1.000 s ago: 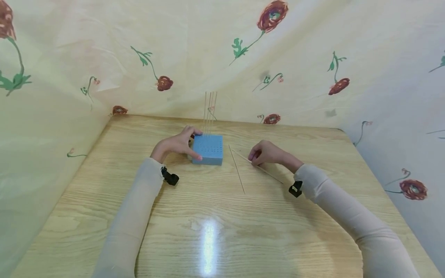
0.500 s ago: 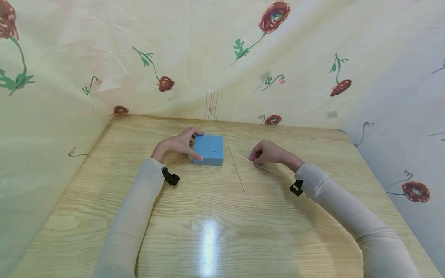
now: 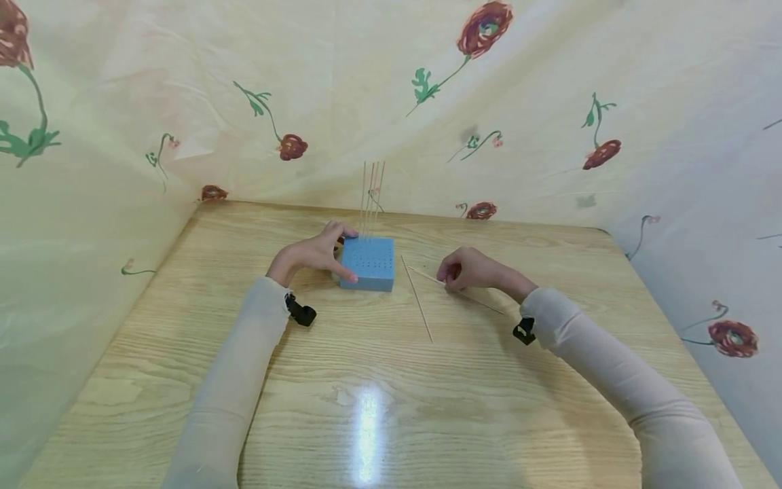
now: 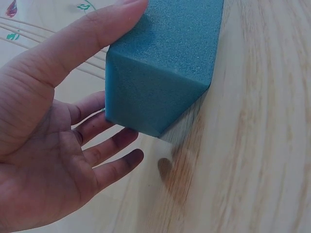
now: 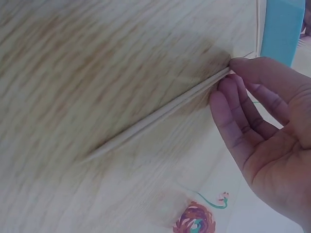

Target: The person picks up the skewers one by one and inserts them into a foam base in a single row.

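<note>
From the head, the right hand [image 3: 469,268] pinches a thin stick [image 3: 480,302] above the table [image 3: 293,394], its long axis slanting back-left to front-right, left tip near a loose stick [image 3: 417,299]; its right end sits slightly higher than a second ago. Left wrist: the left hand [image 4: 53,131] holds the blue block [image 4: 155,92]. Right wrist: the pinched stick points down-left.

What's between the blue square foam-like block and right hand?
Head view: a thin tan wooden stick, loose, plus the end of another stick pinched by the right hand.
</note>
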The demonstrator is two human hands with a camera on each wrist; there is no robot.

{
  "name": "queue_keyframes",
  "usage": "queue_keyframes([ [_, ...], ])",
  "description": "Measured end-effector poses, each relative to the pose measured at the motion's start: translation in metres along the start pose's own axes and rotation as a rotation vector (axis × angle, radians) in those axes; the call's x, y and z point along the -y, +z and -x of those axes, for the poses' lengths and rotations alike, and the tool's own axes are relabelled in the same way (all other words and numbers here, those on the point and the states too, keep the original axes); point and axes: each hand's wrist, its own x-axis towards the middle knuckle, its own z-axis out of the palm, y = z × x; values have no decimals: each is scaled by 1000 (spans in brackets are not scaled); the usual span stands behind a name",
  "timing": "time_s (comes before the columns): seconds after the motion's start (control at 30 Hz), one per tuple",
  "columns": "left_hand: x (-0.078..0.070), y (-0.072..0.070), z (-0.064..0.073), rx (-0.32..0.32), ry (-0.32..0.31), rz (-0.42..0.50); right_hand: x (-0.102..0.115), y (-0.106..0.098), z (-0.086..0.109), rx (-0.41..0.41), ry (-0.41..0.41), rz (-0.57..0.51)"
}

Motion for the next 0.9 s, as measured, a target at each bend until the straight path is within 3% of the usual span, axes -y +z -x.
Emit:
queue_keyframes([
  [0.9,1,0,0,-3,0,7,-3,-8,1,49,-49,-12],
])
